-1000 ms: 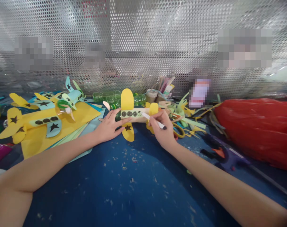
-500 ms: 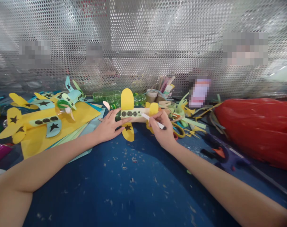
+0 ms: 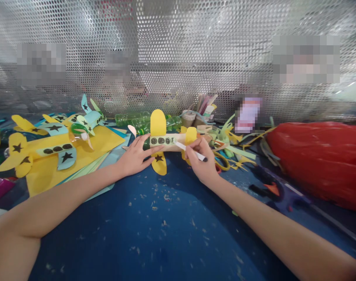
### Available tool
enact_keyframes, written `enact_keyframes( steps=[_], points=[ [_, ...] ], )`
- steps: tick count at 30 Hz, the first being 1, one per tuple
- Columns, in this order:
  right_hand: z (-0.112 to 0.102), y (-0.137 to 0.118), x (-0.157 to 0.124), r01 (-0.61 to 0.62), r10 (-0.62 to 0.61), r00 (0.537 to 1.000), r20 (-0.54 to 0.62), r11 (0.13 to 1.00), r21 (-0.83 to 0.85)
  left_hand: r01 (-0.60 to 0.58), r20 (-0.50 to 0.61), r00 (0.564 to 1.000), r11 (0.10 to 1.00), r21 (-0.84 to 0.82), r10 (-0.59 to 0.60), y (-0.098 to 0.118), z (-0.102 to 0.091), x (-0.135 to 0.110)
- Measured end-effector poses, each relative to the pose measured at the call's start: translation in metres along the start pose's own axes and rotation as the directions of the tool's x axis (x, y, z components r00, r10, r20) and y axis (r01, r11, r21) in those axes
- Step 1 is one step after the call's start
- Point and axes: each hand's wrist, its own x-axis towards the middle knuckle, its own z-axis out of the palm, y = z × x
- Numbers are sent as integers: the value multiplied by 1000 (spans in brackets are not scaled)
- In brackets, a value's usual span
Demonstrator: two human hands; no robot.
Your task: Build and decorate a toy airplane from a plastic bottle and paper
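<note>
A craft plane with yellow paper wings and a pale body bearing a row of dark round windows lies on the blue table. My left hand rests on its front part, fingers spread over the body and pressing it down. My right hand is closed on a white marker pen whose tip touches the body just right of the last window.
Finished yellow and light-blue planes lie on yellow paper sheets at the left. Green bottles, a cup of sticks and paper scraps crowd the back. A red plastic bag fills the right; a glue gun lies before it. A perforated metal screen stands behind.
The pen tip has shifted slightly along the plane's body; both hands stay otherwise in place.
</note>
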Motion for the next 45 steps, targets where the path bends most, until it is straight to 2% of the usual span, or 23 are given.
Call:
enact_keyframes(
  steps=[22,45],
  points=[
    [0,-1,1,-23,23,1000,14,1000,7,-3,8,1000,1000,20,3,-2,1,-1],
    [0,1,1,-9,10,999,-43,1000,13,1,-8,1000,1000,9,-1,-1,2,-1]
  ],
)
